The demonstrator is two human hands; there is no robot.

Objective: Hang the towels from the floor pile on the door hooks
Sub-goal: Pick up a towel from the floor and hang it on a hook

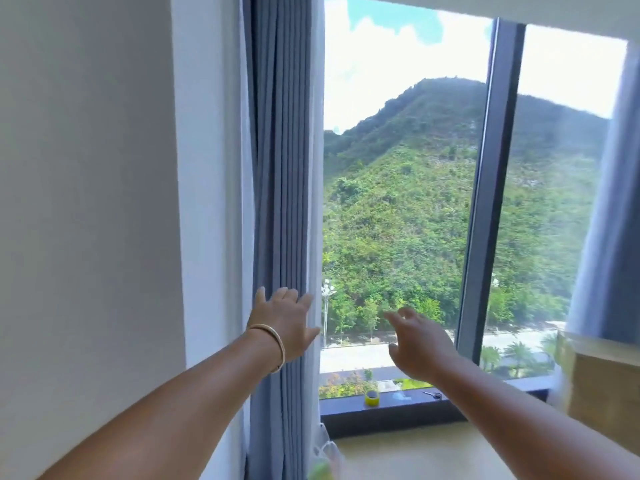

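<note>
Neither towels, a floor pile nor door hooks are in view. I face a large window (398, 202). My left hand (285, 323), with a bangle on the wrist, is raised with fingers spread against the gathered blue-grey curtain (280, 168) at the window's left side. My right hand (415, 341) is stretched out in front of the glass, fingers straight and spread, holding nothing.
A white wall (86, 202) fills the left. A dark window sill (398, 410) carries a small yellow round object (372, 398) and a small metal item (433, 394). Another curtain (609, 237) hangs at the right, with a tan surface (606, 386) below it.
</note>
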